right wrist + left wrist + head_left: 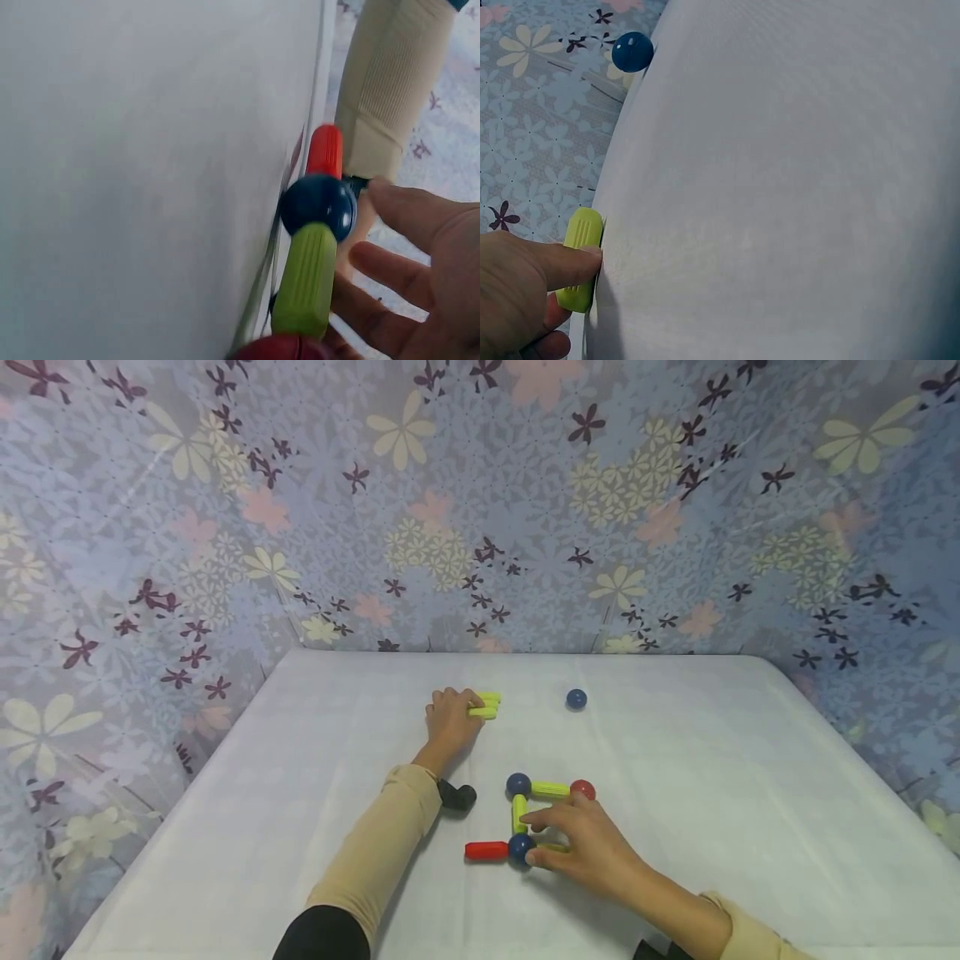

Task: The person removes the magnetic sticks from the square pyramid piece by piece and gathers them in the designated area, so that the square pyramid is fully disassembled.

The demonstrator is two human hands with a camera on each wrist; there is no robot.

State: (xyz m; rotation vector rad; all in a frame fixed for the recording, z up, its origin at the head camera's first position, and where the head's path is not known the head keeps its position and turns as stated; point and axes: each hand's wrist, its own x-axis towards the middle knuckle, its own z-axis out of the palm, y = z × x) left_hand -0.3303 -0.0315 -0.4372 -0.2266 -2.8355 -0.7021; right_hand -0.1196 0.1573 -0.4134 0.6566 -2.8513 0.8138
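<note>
My left hand (452, 717) is at the far middle of the table, its thumb and fingers pinching a yellow-green rod (580, 259); a small bunch of such rods (489, 697) lies at its fingertips. My right hand (592, 843) hovers over a joined ball-and-rod figure, fingers spread and loosely bent. That figure has an upper blue ball (518, 786), a red ball (582, 789), a lower blue ball (521, 849) and a red rod (487, 851). Yellow-green rods (550, 790) link the balls. In the right wrist view, another red ball (281, 349) ends the near yellow-green rod (306, 281).
A loose blue ball (576, 699) sits at the back, right of the bunch of rods. White cloth covers the table (337, 718). Behind it hangs a flowered curtain (480, 510). A black wrist device (456, 796) sticks out from my left sleeve.
</note>
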